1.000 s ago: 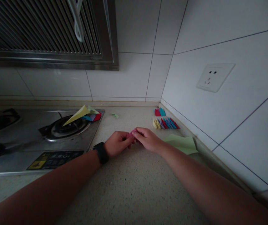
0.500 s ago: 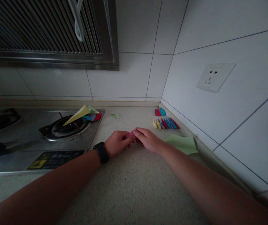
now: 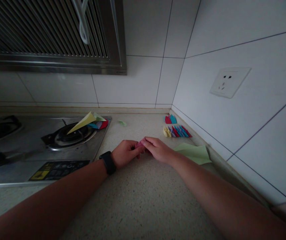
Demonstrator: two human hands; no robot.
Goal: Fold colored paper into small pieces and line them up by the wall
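Observation:
Over the speckled countertop [image 3: 137,200], a small pink paper piece [image 3: 139,144] is pinched between both hands, mostly covered by the fingers. My left hand [image 3: 125,152], below a black wristwatch [image 3: 108,162], grips it from the left. My right hand [image 3: 158,149] has thumb and fingers closed on its right side. A light green paper sheet [image 3: 194,153] lies beside my right wrist. Behind the hands, a row of folded paper pieces [image 3: 178,131] in yellow, purple, red and blue stands near the wall, with a smaller red and blue group [image 3: 170,119] farther back.
At left, a gas stove [image 3: 65,156] carries a yellow folded paper [image 3: 84,122] and other coloured papers [image 3: 103,124] on its burner. A green scrap [image 3: 122,123] lies by the back wall. Above is a range hood [image 3: 57,66]; a socket [image 3: 230,82] is on the right wall.
The fingers have shifted very slightly around the pink paper. Everything else stays where it was.

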